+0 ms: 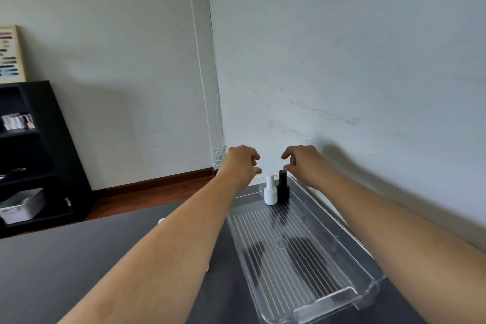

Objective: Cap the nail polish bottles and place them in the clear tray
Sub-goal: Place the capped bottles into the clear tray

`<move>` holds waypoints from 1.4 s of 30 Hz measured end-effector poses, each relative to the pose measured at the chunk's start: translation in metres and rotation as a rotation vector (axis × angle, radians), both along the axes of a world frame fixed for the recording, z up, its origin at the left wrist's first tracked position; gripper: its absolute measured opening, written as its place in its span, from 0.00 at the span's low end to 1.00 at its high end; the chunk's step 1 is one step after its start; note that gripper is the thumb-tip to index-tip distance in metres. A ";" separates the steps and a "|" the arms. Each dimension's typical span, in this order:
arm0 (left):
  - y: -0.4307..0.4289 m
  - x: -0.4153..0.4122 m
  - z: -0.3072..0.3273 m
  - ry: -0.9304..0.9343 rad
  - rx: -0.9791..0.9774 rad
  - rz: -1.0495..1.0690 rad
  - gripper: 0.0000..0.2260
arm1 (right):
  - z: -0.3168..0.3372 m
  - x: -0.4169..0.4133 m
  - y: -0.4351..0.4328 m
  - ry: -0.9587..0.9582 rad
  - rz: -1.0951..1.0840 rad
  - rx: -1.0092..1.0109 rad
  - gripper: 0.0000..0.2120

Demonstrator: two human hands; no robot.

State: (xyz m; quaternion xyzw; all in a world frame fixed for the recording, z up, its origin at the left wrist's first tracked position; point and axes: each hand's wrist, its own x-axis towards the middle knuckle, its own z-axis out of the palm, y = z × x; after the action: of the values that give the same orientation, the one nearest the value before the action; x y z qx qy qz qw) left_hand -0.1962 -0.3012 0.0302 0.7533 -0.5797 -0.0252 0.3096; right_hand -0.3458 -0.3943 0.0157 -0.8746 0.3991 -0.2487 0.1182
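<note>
At the far end of the clear tray (349,239), close to the wall, you have two capped bottles standing upright and touching side by side: the white bottle (270,192) on the left and the black bottle (283,187) on the right. Both your hands hover above and just beyond them, empty, with nothing pinched. Your left hand (240,162) has its fingers loosely curled and slightly parted, up and to the left of the white bottle; your right hand (302,163) is likewise half curled, thumb and forefinger apart, and its fingertips sit just over the black bottle's cap, nearly touching it, though contact is hard to judge from this angle. The bottles' long axes run vertically, caps pointing up toward your palms, so each lies below and a little nearer to you than its hand. Your right hand is the closer of the two to a bottle. Judging by how things stand, these two look done, capped and placed. Something small and pale shows on the dark table (79,258) by your left forearm, mostly hidden, so you cannot tell from here whether it is another bottle.
</note>
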 end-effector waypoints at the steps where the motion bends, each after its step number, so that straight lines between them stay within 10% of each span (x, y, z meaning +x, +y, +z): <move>1: 0.009 0.004 0.008 -0.014 -0.022 0.009 0.13 | 0.006 0.001 0.008 -0.039 0.010 -0.013 0.11; 19: 0.181 0.076 -0.003 0.050 0.112 0.099 0.11 | 0.005 0.083 0.143 0.125 0.402 0.115 0.14; 42: 0.122 0.069 0.054 -0.053 -0.089 0.015 0.05 | 0.049 0.066 0.100 0.070 0.287 -0.033 0.07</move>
State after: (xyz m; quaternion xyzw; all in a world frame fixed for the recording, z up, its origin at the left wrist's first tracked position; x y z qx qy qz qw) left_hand -0.1276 -0.1797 0.0839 0.7435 -0.5826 0.0228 0.3276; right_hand -0.2801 -0.2947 0.0652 -0.9326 0.2698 -0.2048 0.1242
